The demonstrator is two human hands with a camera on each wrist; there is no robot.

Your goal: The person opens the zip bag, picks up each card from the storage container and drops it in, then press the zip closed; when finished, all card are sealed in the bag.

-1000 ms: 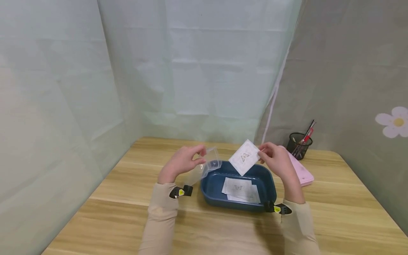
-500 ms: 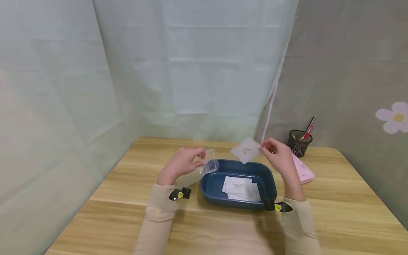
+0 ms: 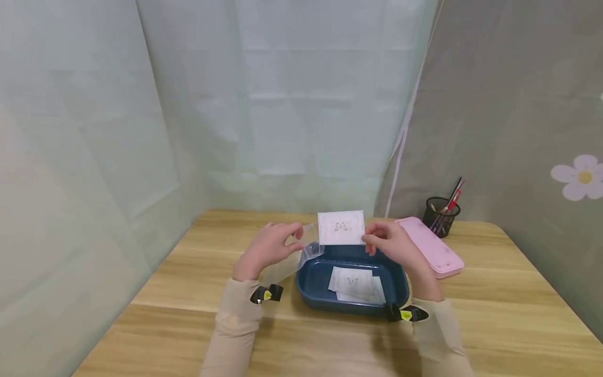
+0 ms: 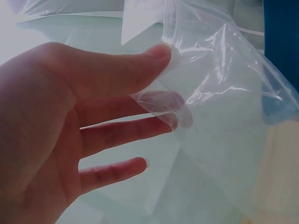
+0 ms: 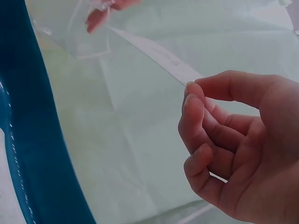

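Observation:
My left hand [image 3: 269, 247] pinches the edge of a clear plastic zip bag [image 4: 224, 84] between thumb and fingers. The bag hangs beside the left rim of a dark blue tray [image 3: 308, 293]. My right hand [image 3: 393, 243] pinches the corner of a white card [image 3: 341, 228] with a butterfly print. Held over the back of the tray, the card has its left edge at the bag's mouth in the head view. Inside the tray lie several similar white cards [image 3: 353, 283], the top one also printed with a butterfly. Seen from the right wrist, the held card [image 5: 161, 56] shows nearly edge-on.
A pink case [image 3: 431, 246] lies on the wooden table [image 3: 330, 345] right of the tray. Behind it stands a black mesh pen cup [image 3: 440, 215] with pens. Pale curtains [image 3: 301, 131] enclose the table at the back and sides.
The right hand has brought the card leftward to the bag and turned it from a diagonal tilt to nearly level. The left hand has stayed almost in place with the bag.

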